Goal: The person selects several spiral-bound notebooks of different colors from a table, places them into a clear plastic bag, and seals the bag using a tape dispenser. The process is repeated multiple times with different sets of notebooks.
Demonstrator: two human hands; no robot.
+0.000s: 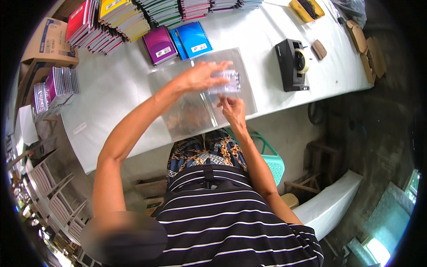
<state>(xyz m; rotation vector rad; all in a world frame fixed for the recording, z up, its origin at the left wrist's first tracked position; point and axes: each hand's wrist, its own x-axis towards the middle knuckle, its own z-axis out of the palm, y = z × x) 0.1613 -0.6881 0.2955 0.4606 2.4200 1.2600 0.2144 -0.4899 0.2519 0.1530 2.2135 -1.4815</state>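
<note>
Clear plastic sleeves (187, 111) lie flat on the table in front of me, overlapping down the middle. A small stack of white printed labels (231, 81) rests on the right-hand sleeve. My left hand (202, 76) reaches over from the left, its fingers stretched out and apart across the labels, slightly blurred. Just below the labels, my right hand (233, 109) has its fingers curled and drawn together over the plastic. Whatever may be between those fingertips is too small to make out. A purple notebook (159, 44) and a blue notebook (193, 39) lie beyond the sleeves.
Stacked spiral notebooks (126, 20) line the far edge. A black tape dispenser (291, 66) stands to the right, near a brown block (319, 49) and a yellow tray (307, 10). Cardboard boxes (51, 42) and more notebooks (58, 91) are at left. A green stool (271, 162) is below the table.
</note>
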